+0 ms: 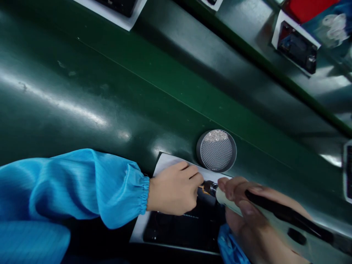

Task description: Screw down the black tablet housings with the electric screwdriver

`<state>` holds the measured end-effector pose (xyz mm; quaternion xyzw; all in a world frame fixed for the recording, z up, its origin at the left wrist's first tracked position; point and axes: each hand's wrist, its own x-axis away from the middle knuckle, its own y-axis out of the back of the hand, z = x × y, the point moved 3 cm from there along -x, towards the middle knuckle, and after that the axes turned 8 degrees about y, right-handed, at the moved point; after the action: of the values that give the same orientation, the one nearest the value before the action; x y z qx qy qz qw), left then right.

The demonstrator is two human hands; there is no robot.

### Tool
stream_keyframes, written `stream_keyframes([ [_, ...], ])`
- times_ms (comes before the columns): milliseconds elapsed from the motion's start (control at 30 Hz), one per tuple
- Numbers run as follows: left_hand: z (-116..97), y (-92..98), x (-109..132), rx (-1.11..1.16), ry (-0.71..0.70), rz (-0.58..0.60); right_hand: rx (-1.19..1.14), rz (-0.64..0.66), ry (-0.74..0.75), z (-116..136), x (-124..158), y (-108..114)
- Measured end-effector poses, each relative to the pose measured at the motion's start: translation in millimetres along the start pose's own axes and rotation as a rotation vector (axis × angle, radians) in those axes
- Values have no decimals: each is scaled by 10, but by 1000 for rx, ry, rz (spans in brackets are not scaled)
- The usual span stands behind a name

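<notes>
My right hand [254, 227] is wrapped round a pale electric screwdriver [229, 202] with a black lever along its side. The driver's metal tip points left, toward my left hand [174, 190]. That hand has its fingers curled in at the tip; whatever they pinch is hidden. A small orange piece [204, 189] shows beside the fingertips. Under both hands lies a flat black device [178, 231] on a white sheet [139, 229], partly covered by them. Just beyond the sheet stands a round grey dish [217, 157] with a dimpled bottom and tiny shiny bits along its far side.
The green bench top [90, 95] stretches left and away. A raised metal strip [220, 66] runs diagonally across the back. Beyond it, another black device [297, 47] lies on white paper, near a red item [310, 9]. More dark devices show at the top and right edges.
</notes>
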<state>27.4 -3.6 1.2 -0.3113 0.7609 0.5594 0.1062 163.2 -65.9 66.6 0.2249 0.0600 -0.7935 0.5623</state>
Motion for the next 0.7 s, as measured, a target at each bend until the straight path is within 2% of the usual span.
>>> stream_keyframes([
  [100, -9, -4, 7, 2, 3, 9, -8, 117, 1, 10, -11, -2],
  [167, -11, -6, 5, 3, 6, 7, -2, 132, -23, -4, -7, 6],
  [333, 1, -13, -6, 0, 9, 13, -2, 42, 1, -65, 29, 60],
  [433, -2, -8, -8, -8, 10, 5, 20, 57, -50, -88, 23, 80],
  [533, -17, -2, -3, -19, 14, 19, 51, 69, -78, -53, -16, 45],
  [700, 21, -27, 21, 16, 14, 35, 49, 15, -36, -2, -23, -43],
])
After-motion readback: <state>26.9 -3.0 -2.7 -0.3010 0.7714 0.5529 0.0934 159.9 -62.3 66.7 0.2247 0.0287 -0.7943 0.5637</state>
